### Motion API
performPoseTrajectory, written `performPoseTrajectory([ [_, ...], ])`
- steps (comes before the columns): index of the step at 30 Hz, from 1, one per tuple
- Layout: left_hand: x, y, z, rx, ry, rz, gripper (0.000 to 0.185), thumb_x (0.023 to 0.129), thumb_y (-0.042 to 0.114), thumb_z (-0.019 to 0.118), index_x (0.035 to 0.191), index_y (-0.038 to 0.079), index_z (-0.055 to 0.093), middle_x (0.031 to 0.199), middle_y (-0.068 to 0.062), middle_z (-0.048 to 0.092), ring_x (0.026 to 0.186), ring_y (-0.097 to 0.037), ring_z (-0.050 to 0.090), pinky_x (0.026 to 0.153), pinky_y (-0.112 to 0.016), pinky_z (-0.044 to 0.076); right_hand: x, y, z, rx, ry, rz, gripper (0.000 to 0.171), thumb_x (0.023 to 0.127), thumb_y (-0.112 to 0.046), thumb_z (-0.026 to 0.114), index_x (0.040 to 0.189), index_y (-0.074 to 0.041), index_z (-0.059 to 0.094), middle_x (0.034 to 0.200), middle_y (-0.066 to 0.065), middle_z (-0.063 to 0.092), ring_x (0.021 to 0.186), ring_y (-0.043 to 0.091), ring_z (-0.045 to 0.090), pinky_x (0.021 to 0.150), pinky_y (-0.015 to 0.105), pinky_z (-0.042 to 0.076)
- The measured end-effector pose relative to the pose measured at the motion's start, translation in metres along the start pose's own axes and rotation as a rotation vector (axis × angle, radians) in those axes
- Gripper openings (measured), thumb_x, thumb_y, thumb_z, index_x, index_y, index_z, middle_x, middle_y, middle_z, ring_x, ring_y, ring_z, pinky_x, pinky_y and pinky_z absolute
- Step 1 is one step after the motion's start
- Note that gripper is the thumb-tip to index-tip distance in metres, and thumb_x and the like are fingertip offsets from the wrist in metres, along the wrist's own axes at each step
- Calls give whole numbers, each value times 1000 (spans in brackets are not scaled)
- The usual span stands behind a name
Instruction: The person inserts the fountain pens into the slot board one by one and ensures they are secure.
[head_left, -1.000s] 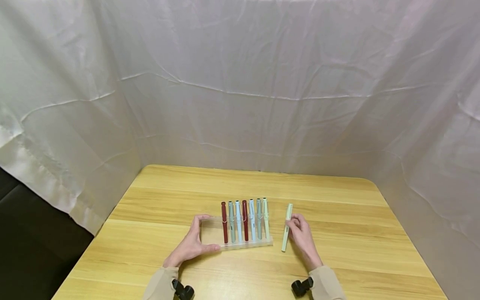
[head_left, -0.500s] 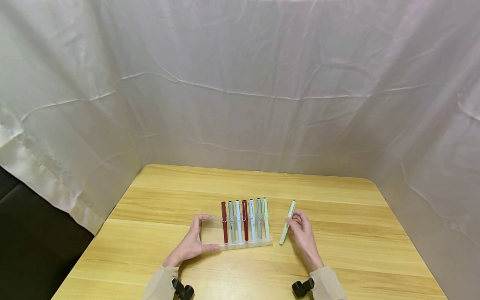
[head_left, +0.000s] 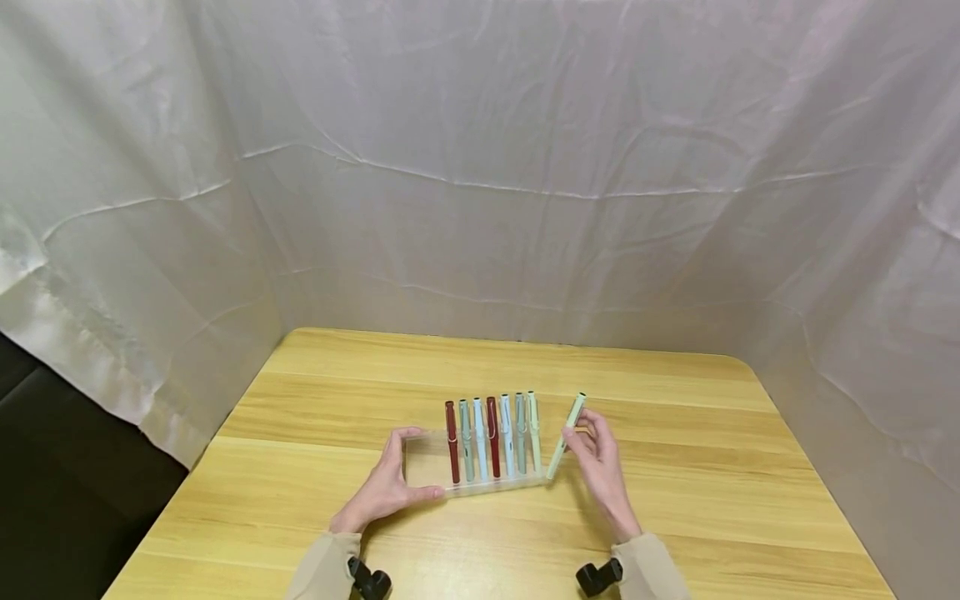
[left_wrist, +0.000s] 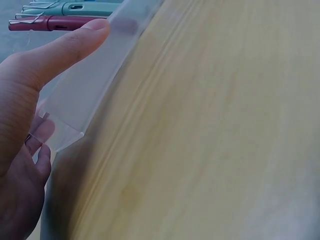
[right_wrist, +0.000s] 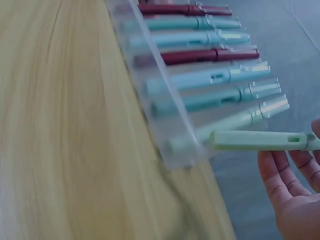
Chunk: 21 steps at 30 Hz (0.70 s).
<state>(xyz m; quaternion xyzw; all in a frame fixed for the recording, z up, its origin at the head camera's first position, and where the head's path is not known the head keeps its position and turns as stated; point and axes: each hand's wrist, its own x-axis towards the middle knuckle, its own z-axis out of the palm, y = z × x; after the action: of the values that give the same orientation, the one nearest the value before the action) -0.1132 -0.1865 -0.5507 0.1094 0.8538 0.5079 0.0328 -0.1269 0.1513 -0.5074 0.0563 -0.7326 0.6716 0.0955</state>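
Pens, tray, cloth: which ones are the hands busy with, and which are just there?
Busy with:
- pale green pen, held by the right hand
- clear tray, held by the left hand
- seven pens in the tray

Just there:
- wooden table
- white cloth

We rest our left hand [head_left: 385, 490] at the lower centre of the head view, thumb and fingers spread in a wide C with the palm low, while our right hand [head_left: 597, 467], just right of centre, lifts its curled fingertips [head_left: 579, 435] in a light pinch.
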Motion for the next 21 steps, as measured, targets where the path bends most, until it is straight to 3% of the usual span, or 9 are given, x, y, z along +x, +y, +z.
performPoseTrajectory([
  [3,1,-2,1,13,11,9,104,64,35,94,144,8,33,152,-18,36,147,-38,33,124,-63,22,-1,-2,8,5,-14,-35,36,101,-4,56,133,9,45,107,4,61,82,3,65,78,24,59],
  [11,2,-5,3,22,29,14,104,64,36,95,144,9,33,152,-17,37,146,-39,35,122,-65,25,-3,-9,34,18,-60,-76,38,98,1,57,132,12,45,113,30,59,87,6,66,84,22,58],
  [21,2,-8,0,10,-12,40,104,65,33,93,144,8,32,152,-19,37,145,-42,35,120,-67,26,-7,-20,68,30,-153,-85,36,95,2,59,129,9,46,114,31,61,92,7,66,87,17,57],
])
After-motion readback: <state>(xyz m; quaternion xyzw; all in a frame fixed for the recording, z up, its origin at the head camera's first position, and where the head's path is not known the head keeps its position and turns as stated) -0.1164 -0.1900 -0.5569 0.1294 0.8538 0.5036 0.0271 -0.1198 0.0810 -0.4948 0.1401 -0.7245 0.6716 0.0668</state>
